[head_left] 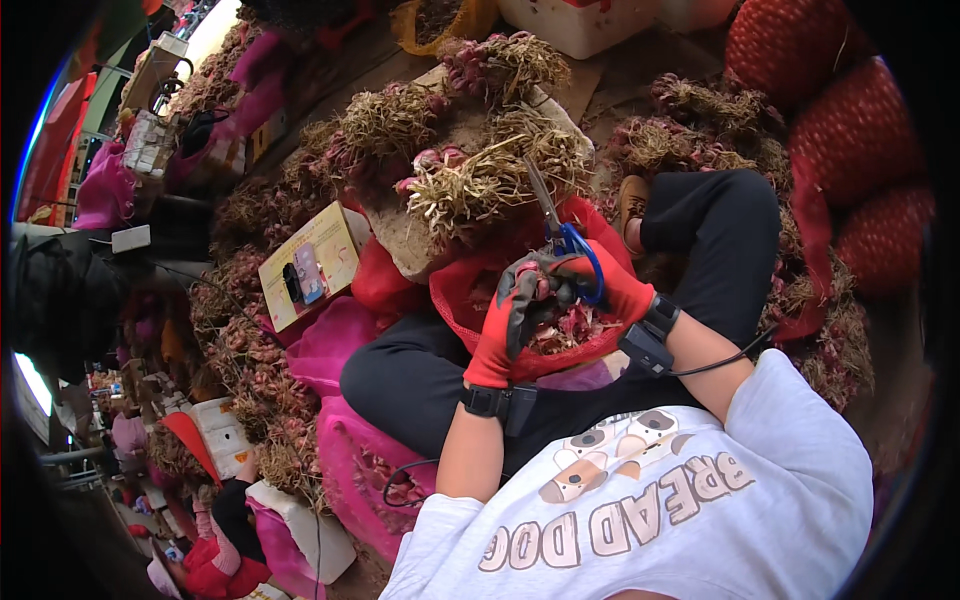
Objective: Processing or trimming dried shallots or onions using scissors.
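My left hand (pixel 507 320), in a red and black glove, is closed around a small reddish shallot bulb (pixel 541 285) over a red mesh bag (pixel 455 285) that lies in my lap. My right hand (pixel 610 283), in a red glove, grips blue-handled scissors (pixel 560 228) whose blades point up and away. The two hands touch above the bag. Trimmed shallots (pixel 575 325) fill the bag's mouth. Black wrist devices sit on both forearms.
Bunches of shallots with dry roots (pixel 480 180) lie piled on a board ahead. Filled red mesh sacks (pixel 850 130) stand at the right. A yellow card (pixel 310 265) lies at the left, pink bags (pixel 350 460) beside my leg. Another person (pixel 215 560) sits at lower left.
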Motion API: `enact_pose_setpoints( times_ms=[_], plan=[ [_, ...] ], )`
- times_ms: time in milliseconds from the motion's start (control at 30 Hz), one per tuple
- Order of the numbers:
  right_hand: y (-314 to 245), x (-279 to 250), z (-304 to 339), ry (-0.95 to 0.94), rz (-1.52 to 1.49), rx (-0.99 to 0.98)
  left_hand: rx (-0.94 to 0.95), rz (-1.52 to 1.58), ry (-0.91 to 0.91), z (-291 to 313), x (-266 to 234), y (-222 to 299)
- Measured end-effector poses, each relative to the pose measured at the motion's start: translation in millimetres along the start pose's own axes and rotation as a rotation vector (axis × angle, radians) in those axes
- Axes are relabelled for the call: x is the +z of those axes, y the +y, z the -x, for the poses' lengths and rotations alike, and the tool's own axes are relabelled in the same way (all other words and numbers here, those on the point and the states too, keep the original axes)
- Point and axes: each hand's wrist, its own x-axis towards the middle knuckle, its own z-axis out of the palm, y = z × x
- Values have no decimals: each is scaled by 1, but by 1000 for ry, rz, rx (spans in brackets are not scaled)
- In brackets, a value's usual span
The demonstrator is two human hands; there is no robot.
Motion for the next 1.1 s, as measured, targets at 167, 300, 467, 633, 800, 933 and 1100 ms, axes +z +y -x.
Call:
enact_pose_setpoints(
  times_ms=[167, 300, 467, 633, 800, 933, 1100],
  plan=[
    [-14, -2, 21, 32, -82, 99, 41, 382, 24, 1, -6, -1],
    [-19, -11, 54, 104, 709, -92, 145, 569, 113, -5, -19, 6],
    [-21, 0, 79, 170, 1181, -207, 150, 637, 65, -6, -23, 9],
    [-19, 3, 76, 200, 1186, -233, 190, 488, 103, -5, -20, 2],
    [-10, -3, 74, 202, 1239, -277, 225, 270, 220, -3, -3, 10],
    [-19, 3, 76, 174, 1092, -36, 259, 227, 209, -1, 0, 10],
    [-14, 1, 78, 247, 1254, -186, 266, 210, 150, -4, -1, 4]
  ],
)
